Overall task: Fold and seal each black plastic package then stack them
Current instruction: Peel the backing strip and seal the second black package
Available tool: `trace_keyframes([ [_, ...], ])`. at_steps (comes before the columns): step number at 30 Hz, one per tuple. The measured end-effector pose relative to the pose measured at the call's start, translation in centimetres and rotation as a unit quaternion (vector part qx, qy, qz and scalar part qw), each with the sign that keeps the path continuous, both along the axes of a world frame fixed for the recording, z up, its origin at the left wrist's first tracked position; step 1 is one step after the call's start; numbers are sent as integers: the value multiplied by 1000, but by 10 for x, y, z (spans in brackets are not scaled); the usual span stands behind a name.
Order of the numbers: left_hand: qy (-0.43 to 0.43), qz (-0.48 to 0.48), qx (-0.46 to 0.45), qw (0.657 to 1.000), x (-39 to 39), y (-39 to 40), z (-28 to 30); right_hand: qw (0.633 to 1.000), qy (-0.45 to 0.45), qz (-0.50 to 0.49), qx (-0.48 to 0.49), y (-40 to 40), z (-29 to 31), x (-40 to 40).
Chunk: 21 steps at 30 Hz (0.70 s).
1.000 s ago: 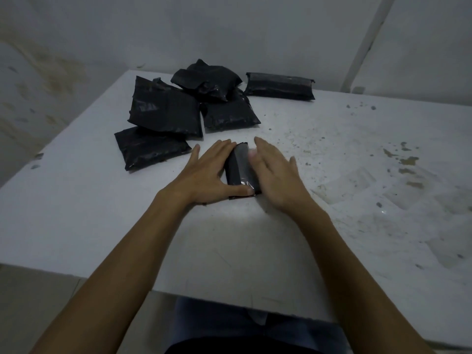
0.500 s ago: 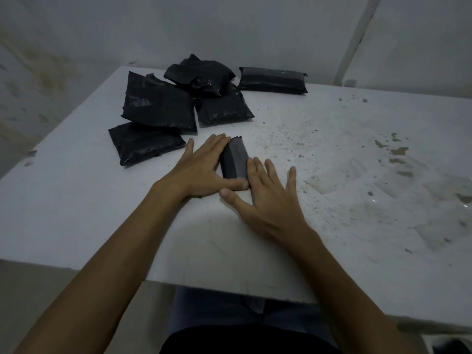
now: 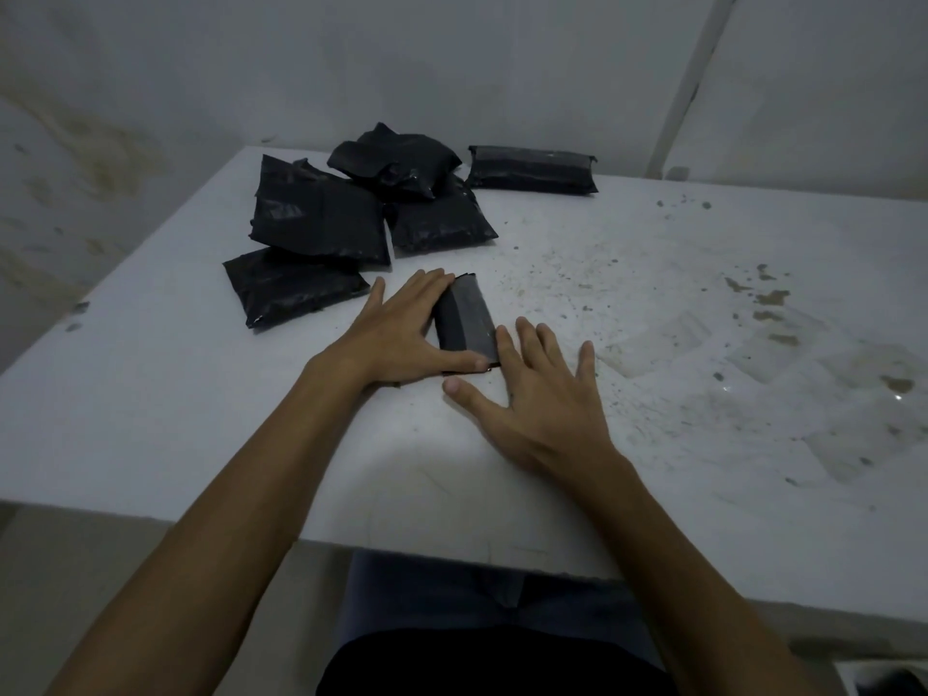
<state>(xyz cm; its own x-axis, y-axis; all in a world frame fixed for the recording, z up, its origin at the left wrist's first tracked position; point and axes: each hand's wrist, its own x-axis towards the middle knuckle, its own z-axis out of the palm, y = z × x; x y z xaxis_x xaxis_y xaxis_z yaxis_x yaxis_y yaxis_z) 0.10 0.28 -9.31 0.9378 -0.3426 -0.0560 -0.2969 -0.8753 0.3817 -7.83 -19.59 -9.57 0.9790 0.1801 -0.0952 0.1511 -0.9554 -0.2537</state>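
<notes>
Package in hand: a small folded black plastic package [image 3: 464, 321] lies flat on the white counter [image 3: 150, 404], near the middle, its long side running toward twelve o'clock.
Left hand: the left hand [image 3: 401, 334] lies at the package's nine o'clock side, fingers straight along its edge, thumb laid across the near end — a flat press, not a curled grip.
Right hand: the right hand [image 3: 542, 399] rests palm-down at about five o'clock of the package, fingers spread; its index fingertip touches the near right corner, and it holds nothing.
Step in hand: by my judgement the fold is made and the seam is being pressed flat to seal it.
Next move: it likely calls for a firm smoothing along the flap, then lifting the package and setting it with the finished ones.
Loose pile: black packages [image 3: 321, 223] lie overlapping at ten to eleven o'clock, well apart from the hands — whether these are sealed I cannot tell.
Far package: one long, tidy package [image 3: 535, 169] sits alone at one o'clock by the back edge.
Counter marks: brown stains and specks [image 3: 773, 298] at three o'clock.
Writing: no brand, label or lettering can be read on anything.
</notes>
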Motion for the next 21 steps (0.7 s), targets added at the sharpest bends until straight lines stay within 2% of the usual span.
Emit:
trace_keyframes([
  [8,0,17,-40,999,-3,-1,1,999,-16,10,-45,-1,3,-13],
  [12,-3,21,-53,998,-6,-1,5,996,-72,-34,40,-4,10,4],
  [14,-13,29,-35,999,-10,-4,8,989,-101,-41,98,-2,9,9],
  [16,-24,41,-8,999,-14,-9,13,987,-113,-29,113,0,8,11],
  [18,-54,75,12,996,-18,-13,16,989,-120,-29,81,1,8,14],
  [21,-175,154,46,971,-21,-17,22,992,-110,-46,39,-4,13,23],
])
